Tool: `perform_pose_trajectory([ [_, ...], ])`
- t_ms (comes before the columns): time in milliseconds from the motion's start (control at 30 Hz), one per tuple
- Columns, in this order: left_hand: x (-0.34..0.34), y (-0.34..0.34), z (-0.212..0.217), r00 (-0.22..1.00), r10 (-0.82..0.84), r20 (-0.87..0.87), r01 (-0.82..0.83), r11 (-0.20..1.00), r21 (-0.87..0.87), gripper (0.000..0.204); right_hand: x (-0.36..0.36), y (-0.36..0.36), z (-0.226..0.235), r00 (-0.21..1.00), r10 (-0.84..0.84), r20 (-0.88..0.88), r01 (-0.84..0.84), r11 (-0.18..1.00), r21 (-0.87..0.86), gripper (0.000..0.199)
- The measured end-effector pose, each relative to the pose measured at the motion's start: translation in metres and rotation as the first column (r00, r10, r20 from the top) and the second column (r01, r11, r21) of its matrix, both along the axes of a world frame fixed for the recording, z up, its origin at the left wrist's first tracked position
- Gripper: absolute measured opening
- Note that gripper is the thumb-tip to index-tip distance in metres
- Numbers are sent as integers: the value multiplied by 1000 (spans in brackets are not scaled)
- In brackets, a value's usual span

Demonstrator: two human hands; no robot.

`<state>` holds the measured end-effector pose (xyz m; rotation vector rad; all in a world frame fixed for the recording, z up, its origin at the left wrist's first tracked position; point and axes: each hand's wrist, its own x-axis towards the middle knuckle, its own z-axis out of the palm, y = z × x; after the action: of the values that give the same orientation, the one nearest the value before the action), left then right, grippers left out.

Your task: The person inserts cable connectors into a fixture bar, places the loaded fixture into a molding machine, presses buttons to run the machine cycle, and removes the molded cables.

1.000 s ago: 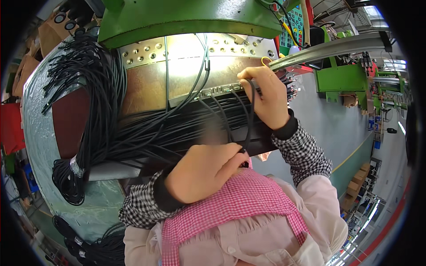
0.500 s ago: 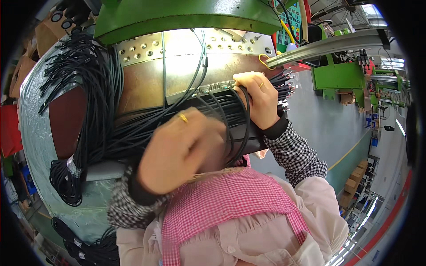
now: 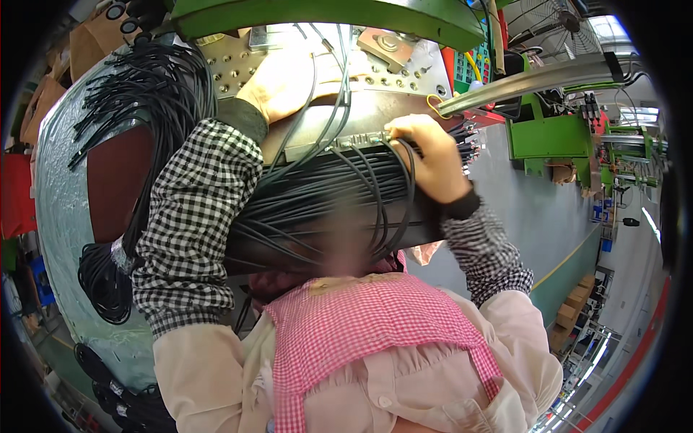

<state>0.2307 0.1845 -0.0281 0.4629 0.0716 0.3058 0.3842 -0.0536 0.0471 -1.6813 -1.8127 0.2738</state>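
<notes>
A thick bundle of black cables [image 3: 317, 209] lies across the bench in front of my chest, its ends fanning into a metal strip [image 3: 346, 141] on the machine's steel plate [image 3: 404, 68]. My right hand [image 3: 429, 159] is closed over several cables where they loop into the strip's right end. With the arm stretched out, my left hand [image 3: 285, 83] lies far forward on the steel plate. Two thin black cables [image 3: 328, 86] cross over it. Glare hides whether its fingers grip them.
A green machine body [image 3: 325, 14] overhangs the plate. More loose black cables [image 3: 155, 79] hang at the left, with a coil [image 3: 105, 281] below on the plastic-covered bench [image 3: 61, 216]. A metal rail [image 3: 534, 76] juts right. Green machines [image 3: 556, 137] stand across the grey floor.
My left hand has risen from in front of my chest and reached forward onto the steel plate. The right hand has stayed at the cable ends on the strip.
</notes>
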Motion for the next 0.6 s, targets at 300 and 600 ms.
perform_pose_trajectory([
  [300, 0, -22, 36, 991, 42, -128, -23, 989, 148, 26, 97, 144, -14, 720, -306, 623, 86, 930, 358, 27],
  [600, -6, -8, 46, 986, -90, 142, 91, 996, 1, 31, 97, 216, -27, 751, -341, 566, 255, 940, 227, 29],
])
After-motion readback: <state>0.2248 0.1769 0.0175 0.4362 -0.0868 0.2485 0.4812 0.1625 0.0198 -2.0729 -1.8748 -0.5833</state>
